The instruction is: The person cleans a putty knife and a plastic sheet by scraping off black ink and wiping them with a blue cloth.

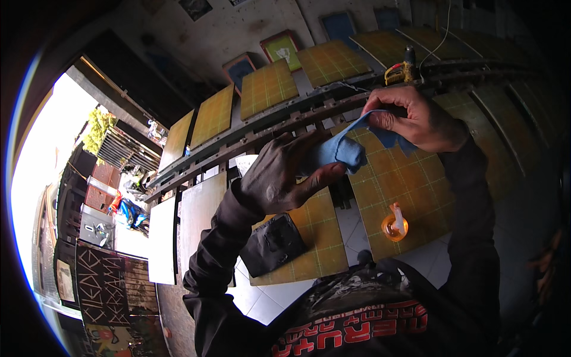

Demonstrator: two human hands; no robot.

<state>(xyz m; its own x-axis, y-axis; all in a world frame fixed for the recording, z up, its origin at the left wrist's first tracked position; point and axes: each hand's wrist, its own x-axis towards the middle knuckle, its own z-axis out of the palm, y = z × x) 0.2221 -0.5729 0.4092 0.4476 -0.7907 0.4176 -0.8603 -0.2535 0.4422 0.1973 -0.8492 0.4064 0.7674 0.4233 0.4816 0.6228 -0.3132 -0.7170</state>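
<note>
A blue cloth (348, 149) is stretched between my two hands above the boards. My left hand (279, 175) is closed around its bunched end, with the thumb pressed along the near side. Higher up and to the right, my right hand (410, 119) pinches the other end between thumb and fingers, and a loose flap hangs beneath it. Below my left hand lies a black folded piece (273, 245), cloth or plastic, I cannot tell which, on a yellow-brown board (324, 238) with grid lines. Below my right hand, an orange translucent bottle (395, 226) stands on the neighbouring gridded board (410, 190).
A metal rail (297, 122) runs between two rows of tilted boards. On it, beyond my right hand, stands a yellow and dark tool (408, 66) with a cable. Framed screens (279, 46) lean on the back wall. At the left, a bright doorway shows a blue motorbike (129, 213).
</note>
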